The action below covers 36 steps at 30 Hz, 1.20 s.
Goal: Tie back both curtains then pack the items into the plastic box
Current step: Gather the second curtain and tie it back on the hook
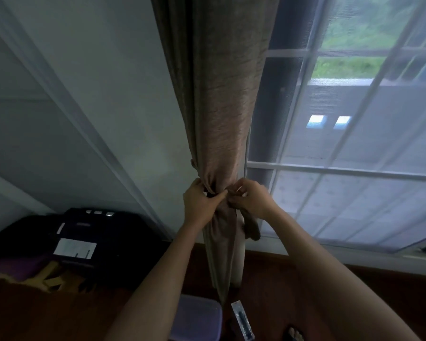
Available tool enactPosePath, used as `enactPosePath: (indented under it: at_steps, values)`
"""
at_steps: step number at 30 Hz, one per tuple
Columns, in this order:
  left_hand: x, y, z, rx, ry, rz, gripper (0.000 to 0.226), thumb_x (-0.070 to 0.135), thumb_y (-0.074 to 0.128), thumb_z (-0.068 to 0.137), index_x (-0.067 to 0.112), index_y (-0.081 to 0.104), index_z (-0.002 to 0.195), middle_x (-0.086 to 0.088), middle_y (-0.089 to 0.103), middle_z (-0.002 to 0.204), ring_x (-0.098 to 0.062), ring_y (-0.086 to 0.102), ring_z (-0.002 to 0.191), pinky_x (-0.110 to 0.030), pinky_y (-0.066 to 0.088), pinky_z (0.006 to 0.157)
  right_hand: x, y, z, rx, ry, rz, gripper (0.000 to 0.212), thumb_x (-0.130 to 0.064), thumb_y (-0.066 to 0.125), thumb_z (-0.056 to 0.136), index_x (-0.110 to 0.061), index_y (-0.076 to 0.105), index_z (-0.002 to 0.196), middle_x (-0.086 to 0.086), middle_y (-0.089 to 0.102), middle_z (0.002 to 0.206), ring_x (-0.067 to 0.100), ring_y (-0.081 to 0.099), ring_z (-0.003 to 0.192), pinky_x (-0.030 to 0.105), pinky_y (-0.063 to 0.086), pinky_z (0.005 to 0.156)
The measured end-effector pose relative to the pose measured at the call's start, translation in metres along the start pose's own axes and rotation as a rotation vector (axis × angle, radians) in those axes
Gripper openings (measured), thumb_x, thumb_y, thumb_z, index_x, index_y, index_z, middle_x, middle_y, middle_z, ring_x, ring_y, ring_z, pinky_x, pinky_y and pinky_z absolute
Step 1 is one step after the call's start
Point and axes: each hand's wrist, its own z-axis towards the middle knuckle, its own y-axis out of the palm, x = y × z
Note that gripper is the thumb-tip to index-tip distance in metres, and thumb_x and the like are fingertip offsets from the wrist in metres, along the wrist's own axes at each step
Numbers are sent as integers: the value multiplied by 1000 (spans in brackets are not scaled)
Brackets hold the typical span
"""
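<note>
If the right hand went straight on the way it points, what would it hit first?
Likely the gathered curtain: the right hand pinches it now; the left hand grips it just beyond.

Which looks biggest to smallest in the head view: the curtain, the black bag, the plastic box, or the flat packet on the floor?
1. curtain
2. black bag
3. plastic box, partly hidden and cut off by the frame edge, so only its visible part is ranked
4. flat packet
</note>
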Motion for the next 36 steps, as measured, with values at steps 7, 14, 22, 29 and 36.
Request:
enactPosePath:
  at_steps: [7,14,22,29,36]
  values:
    - [-3,2,-2,59,-27,-23,26,29,81,73,15,64,85,-1,67,86,-11,62,78,-15,45,64,-10,6,5,98,14,-216,23,-36,65,85,-17,62,97,5,66,97,26,63,86,44,55,76]
    - [-10,-6,-1,36,-61,-53,33,32,82,71,13,67,93,0,69,92,-11,64,84,-21,50,72,-19,-32,-5,-271,62,-200,23,-42,64,85,-18,64,84,-4,57,76,14,55,74,25,38,57]
    - [-4,-16,0,3,-55,-37,28,25,84,70,14,68,91,5,67,85,9,56,72,-4,43,60,-10,-11,5,228,-170,-415,8,-27,60,86,-19,61,88,0,50,100,23,57,78,35,47,63]
    - [-8,-30,-2,3,-41,21,25,23,84,71,10,69,85,5,63,79,9,53,68,1,39,57,-22,46,-12,481,-76,99,6,-14,59,90,-12,60,85,-2,62,80,15,60,69,24,40,59]
    - [-13,-42,2,23,-48,71,28,24,84,71,7,73,90,4,67,82,4,55,69,2,37,58,-28,68,-35,130,-60,567,48,-16,59,92,-29,54,137,-17,62,125,-4,55,115,15,45,94]
